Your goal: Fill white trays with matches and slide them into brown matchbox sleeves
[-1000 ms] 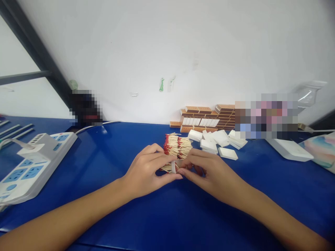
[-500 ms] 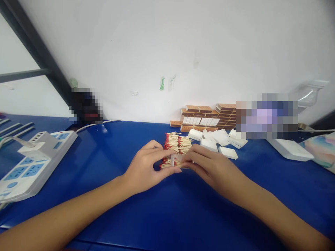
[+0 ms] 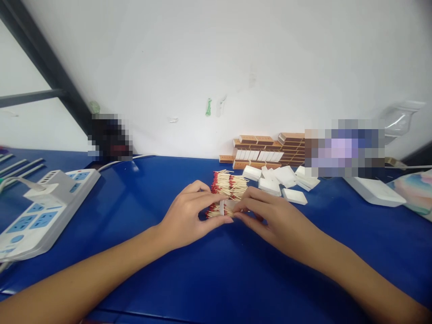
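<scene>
Between the thumb and fingers of my left hand is a small white matchbox tray, its near end facing the left. My right hand is closed over the tray's right part, its fingertips pinching matches at the tray. My right fingers hide most of what lies inside the tray. Just behind my hands, red-headed matches lie in rows on the blue table, and more show beneath the tray. To the right of that pile are several loose white matchbox trays.
Brown matchboxes are stacked against the wall. A white power strip with a plug lies at the left on the blue table. On the right are a larger white box, a colourful packet and a clear plastic container.
Very little differs. My right fingertips have shifted slightly at the tray, with the thumb a touch lower; my left hand keeps its hold.
</scene>
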{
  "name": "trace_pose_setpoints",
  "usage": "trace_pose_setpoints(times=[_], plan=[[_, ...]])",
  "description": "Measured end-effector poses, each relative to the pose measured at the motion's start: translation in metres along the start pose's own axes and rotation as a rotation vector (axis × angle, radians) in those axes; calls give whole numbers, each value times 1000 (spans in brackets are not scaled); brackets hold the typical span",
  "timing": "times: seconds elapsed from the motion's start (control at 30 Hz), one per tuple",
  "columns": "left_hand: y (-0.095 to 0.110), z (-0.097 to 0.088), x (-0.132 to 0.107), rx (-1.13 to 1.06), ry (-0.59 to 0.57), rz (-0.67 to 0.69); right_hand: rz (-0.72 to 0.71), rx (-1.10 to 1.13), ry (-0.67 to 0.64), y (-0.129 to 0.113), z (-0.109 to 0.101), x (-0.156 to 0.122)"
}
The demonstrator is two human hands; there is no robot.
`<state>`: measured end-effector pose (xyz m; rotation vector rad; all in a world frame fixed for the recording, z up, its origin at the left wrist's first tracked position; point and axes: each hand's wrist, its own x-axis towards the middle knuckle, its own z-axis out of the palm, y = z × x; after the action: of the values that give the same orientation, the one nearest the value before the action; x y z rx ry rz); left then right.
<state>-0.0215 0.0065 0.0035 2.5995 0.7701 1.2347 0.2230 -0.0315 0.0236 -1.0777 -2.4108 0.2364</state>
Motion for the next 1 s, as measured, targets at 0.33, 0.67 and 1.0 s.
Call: trace_pose_setpoints(times=[0.33,0.67,1.0], plan=[[2,0,0,-30,1,-23,-51,-73,2,1,1,2],[4,-5,5,-32,136,-324,130,-217,95,17,-16,2],[4,-4,6,-27,124,-267,233,-135,-149,20,1,4]])
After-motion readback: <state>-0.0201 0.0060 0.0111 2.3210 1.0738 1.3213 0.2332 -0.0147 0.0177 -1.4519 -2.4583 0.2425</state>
